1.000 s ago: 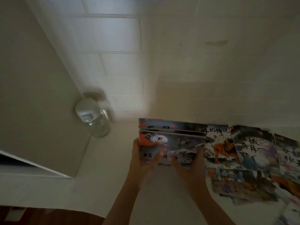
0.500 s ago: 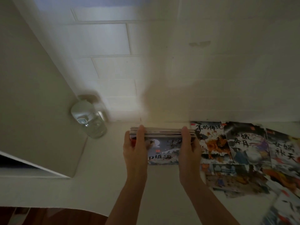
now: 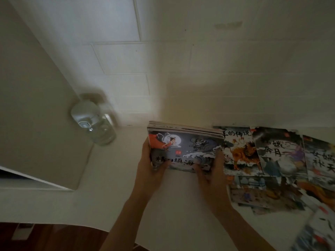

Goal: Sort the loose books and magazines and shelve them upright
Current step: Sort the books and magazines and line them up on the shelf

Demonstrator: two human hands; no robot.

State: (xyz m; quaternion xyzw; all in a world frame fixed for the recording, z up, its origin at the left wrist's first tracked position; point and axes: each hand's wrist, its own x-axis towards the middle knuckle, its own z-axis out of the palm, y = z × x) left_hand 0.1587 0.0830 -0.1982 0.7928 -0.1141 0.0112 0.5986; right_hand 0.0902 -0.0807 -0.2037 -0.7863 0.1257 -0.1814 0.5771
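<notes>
A thin stack of picture books stands tilted on its lower edge on the white surface, its dark illustrated cover facing me. My left hand grips the stack's lower left corner, thumb on the cover. My right hand grips its lower right corner the same way. Several more picture books lie spread flat to the right, overlapping each other, with Chinese titles on their covers.
A clear glass bottle stands left of the stack, near a white panel that rises on the left. A white tiled wall is behind. The white surface ends at a front edge over a dark wooden floor.
The stack was held with its top edge toward me half a second ago. It has tipped so the cover faces me, and both hands have slid from the top down to its lower corners.
</notes>
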